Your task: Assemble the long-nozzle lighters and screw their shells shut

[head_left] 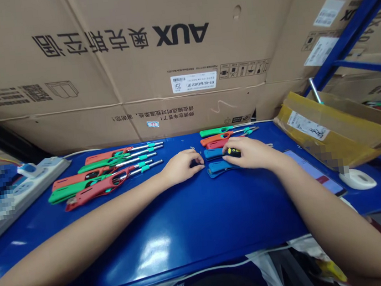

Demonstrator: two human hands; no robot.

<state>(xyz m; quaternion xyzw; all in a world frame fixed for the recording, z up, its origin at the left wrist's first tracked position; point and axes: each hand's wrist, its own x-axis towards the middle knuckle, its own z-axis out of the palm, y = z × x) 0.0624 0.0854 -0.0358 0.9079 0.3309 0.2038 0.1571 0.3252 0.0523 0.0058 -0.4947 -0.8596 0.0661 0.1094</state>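
Note:
My left hand is closed in a pinch just left of the blue lighters; something dark shows between thumb and fingers, too small to make out. My right hand wraps round the black and yellow handle of a screwdriver, whose shaft is hidden. Beneath and beside these fingers lie two blue long-nosed lighters, the upper blue lighter and the lower blue lighter. Beyond them, a red lighter, an orange lighter and a green lighter lie side by side.
Several red and green lighters lie in a row at left on the blue table. A power strip runs along the left edge. At right are a phone, a white mouse and a yellow-taped carton. Large cardboard boxes stand behind.

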